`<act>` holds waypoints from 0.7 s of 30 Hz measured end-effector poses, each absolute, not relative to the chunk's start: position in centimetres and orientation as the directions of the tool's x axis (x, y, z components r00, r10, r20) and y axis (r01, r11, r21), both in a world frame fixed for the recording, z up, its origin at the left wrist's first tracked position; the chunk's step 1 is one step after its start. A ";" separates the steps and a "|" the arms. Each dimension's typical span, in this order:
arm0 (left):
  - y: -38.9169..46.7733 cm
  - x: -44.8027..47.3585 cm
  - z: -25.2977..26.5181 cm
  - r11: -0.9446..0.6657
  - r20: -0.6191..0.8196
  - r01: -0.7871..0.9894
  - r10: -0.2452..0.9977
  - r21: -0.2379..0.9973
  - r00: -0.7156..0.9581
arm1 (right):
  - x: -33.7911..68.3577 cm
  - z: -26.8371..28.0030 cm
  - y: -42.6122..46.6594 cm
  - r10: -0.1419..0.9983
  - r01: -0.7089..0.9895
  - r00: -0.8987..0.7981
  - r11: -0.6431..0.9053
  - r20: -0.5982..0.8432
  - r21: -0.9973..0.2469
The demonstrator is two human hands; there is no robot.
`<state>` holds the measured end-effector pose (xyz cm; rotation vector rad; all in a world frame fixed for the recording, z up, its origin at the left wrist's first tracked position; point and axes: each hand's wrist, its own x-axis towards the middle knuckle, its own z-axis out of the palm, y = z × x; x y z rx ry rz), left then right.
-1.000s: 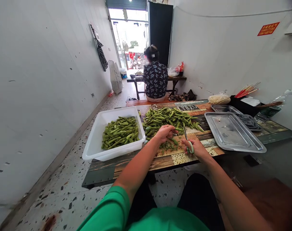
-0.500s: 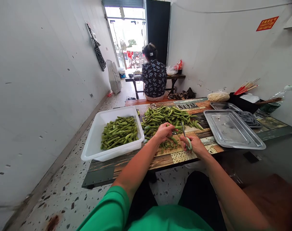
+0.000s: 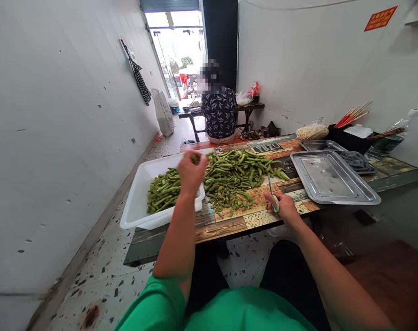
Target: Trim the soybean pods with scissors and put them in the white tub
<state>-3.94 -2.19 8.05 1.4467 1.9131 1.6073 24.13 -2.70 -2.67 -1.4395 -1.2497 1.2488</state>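
Observation:
My right hand is closed around the pale green handles of a pair of scissors, whose blades point away from me over the table. My left hand is raised over the right rim of a white plastic tub. Its fingers are curled and a little blurred; what lies in them I cannot make out. Green bean pods, which look like edamame, fill part of the tub. A larger heap of pods lies on the table right of it, with small trimmed bits in front.
Metal trays are on the right of the patterned table, one holding a grey cloth. Behind stand a black box with skewers and a plastic bottle. Another person sits further off, back towards me.
My left hand has moved left from the scissors, where it held a pod, to above the tub's edge. My right hand stays near its place with the scissors.

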 end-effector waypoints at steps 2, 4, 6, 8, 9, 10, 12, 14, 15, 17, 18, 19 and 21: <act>-3.7 -7.1 9.6 0.100 0.478 0.743 0.707 0.662 -0.521 | 24.0 -2.7 -2.7 0.989 0.143 -0.012 -0.144 -0.147 -0.979; -4.6 -8.3 10.4 0.284 0.460 0.845 0.738 0.454 -0.495 | 24.0 -2.9 -2.6 0.988 0.129 -0.017 -0.151 -0.155 -0.980; -4.7 -7.2 10.2 0.332 0.472 0.898 0.767 0.289 -0.435 | 24.0 -3.0 -2.4 0.986 0.121 -0.026 -0.163 -0.167 -0.979; -4.0 -4.1 8.8 0.203 0.505 0.962 0.820 0.185 -0.270 | 24.2 -3.2 -2.4 0.988 0.119 -0.047 -0.144 -0.150 -0.982; -3.4 -2.2 7.7 0.043 0.466 0.990 0.879 0.138 -0.103 | 24.3 -3.3 -2.4 0.989 0.119 -0.059 -0.125 -0.133 -0.985; -2.7 -0.3 6.5 -0.137 0.392 0.985 0.916 0.102 0.086 | 24.4 -3.3 -2.5 0.991 0.119 -0.073 -0.106 -0.115 -0.987; -1.1 3.0 3.9 -0.432 0.218 0.901 0.884 0.042 0.414 | 24.7 -3.5 -2.6 0.992 0.122 -0.088 -0.083 -0.095 -0.989; 0.3 4.9 1.6 -0.564 0.089 0.825 0.823 0.018 0.561 | 24.8 -3.7 -2.6 0.993 0.136 -0.086 -0.073 -0.085 -0.988; 0.8 5.3 0.7 -0.603 0.050 0.797 0.797 0.028 0.602 | 24.9 -3.8 -2.5 0.994 0.149 -0.080 -0.064 -0.077 -0.987; 1.5 5.5 -0.2 -0.635 0.027 0.770 0.772 0.067 0.635 | 24.9 -4.0 -2.4 0.995 0.179 -0.073 -0.047 -0.061 -0.983; 1.7 5.4 -0.3 -0.627 0.025 0.775 0.779 0.086 0.627 | 24.9 -4.0 -2.4 0.996 0.187 -0.071 -0.047 -0.061 -0.981; 1.9 5.2 -0.1 -0.606 0.014 0.790 0.794 0.097 0.608 | 24.9 -4.0 -2.3 0.996 0.184 -0.066 -0.052 -0.065 -0.981; 2.0 5.0 0.8 -0.557 -0.051 0.823 0.824 0.108 0.564 | 24.8 -4.1 -2.3 0.996 0.150 -0.041 -0.067 -0.074 -0.986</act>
